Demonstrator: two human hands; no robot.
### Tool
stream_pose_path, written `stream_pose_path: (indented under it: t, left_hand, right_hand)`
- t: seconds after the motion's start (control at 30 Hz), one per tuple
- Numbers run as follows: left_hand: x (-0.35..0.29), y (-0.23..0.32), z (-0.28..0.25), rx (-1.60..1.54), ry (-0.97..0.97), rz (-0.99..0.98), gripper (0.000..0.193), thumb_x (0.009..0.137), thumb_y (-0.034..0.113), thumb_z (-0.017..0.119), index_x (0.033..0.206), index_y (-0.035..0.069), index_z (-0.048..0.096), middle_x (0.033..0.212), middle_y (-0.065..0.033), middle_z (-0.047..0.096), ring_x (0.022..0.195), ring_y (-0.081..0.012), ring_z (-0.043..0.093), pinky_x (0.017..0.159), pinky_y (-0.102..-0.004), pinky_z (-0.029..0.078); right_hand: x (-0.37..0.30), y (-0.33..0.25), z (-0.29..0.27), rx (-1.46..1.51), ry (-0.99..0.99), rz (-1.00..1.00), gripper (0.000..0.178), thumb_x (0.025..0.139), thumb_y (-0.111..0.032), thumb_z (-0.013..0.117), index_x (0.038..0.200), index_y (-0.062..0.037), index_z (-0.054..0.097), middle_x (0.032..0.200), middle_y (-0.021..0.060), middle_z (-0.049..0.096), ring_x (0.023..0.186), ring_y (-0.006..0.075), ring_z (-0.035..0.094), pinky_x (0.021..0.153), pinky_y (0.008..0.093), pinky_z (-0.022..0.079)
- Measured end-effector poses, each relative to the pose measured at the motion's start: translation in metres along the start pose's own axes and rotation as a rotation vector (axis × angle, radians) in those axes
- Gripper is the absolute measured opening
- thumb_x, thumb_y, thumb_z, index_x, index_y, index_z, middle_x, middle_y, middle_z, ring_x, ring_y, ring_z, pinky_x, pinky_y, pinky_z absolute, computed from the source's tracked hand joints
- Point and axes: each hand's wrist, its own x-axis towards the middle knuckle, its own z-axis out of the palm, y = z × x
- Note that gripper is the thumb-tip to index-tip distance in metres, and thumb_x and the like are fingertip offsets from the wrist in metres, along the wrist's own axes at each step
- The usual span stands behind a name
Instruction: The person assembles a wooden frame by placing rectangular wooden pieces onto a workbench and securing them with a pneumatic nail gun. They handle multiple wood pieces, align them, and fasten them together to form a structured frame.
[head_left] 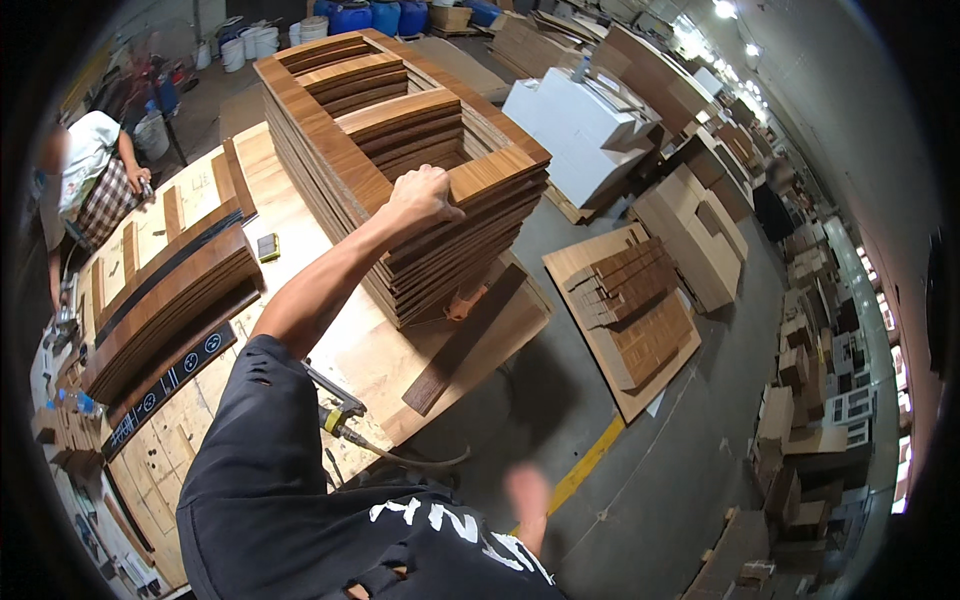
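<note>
A tall stack of brown wooden frames point(345, 195), each with several rectangular openings, stands on the pale plywood worktable point(335, 345). Over the near rail of the top frame point(490, 172), my left hand point(425, 195) is closed, its fingers curled around the rail's inner edge. My right hand point(528, 492) hangs low beside my body, off the table's near side; motion smears its fingers. A loose dark wooden strip point(470, 335) lies on the table by the foot of the stack. Close to my left arm rests an air tool point(335, 415) with a hose.
Left on the table are another stack of frames point(175, 285), a dark printed strip point(170, 380) and a yellow tape measure point(268, 247). A co-worker point(95, 180) stands at the far left. Wood pieces point(630, 290) lie on a floor board at right; a white-wrapped stack point(575, 130) stands beyond.
</note>
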Motion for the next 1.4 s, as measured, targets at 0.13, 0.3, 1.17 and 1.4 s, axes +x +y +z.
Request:
stream_pose_path:
  t: [0.13, 0.3, 1.17, 1.4]
  left_hand:
    - [-0.010, 0.023, 0.000, 0.077, -0.004, 0.017, 0.083, 0.067, 0.056, 0.091, 0.104, -0.010, 0.060, 0.107, -0.0261, 0.067, 0.100, -0.0367, 0.069, 0.084, -0.0438, 0.060]
    - [0.005, 0.021, 0.013, 0.072, -0.010, -0.053, 0.091, 0.064, 0.047, 0.094, 0.124, -0.001, 0.046, 0.113, -0.0254, 0.069, 0.105, -0.0413, 0.069, 0.088, -0.0472, 0.058]
    - [-0.404, 0.081, 0.236, -0.491, -0.044, 0.481, 0.016, 0.090, 0.023, 0.068, 0.099, 0.011, 0.069, 0.083, -0.0130, 0.069, 0.071, -0.0349, 0.067, 0.064, -0.0435, 0.054]
    - [-0.715, -0.068, 0.320, -0.289, -0.427, -0.288, 0.038, 0.089, 0.043, 0.068, 0.086, 0.006, 0.077, 0.084, -0.0235, 0.072, 0.084, -0.0434, 0.070, 0.075, -0.0528, 0.057]
  right_hand:
    - [-0.024, 0.042, -0.011, -0.553, 0.008, -0.267, 0.017, 0.091, -0.022, 0.064, 0.100, -0.0070, 0.067, 0.094, 0.0127, 0.069, 0.085, 0.0274, 0.070, 0.071, 0.0411, 0.059]
    - [-0.033, 0.061, -0.022, -1.902, -0.088, -0.734, 0.009, 0.079, -0.017, 0.061, 0.077, -0.0115, 0.068, 0.080, 0.0090, 0.065, 0.075, 0.0258, 0.064, 0.063, 0.0413, 0.053]
    - [-0.165, 0.212, -0.148, -1.136, -0.388, 0.031, 0.012, 0.090, -0.018, 0.067, 0.094, -0.0087, 0.074, 0.092, 0.0107, 0.073, 0.085, 0.0253, 0.070, 0.074, 0.0387, 0.057]
    - [-0.169, 0.197, -0.127, -1.593, -0.664, -0.264, 0.020, 0.092, -0.023, 0.061, 0.089, -0.0066, 0.072, 0.092, 0.0135, 0.073, 0.085, 0.0257, 0.070, 0.073, 0.0387, 0.056]
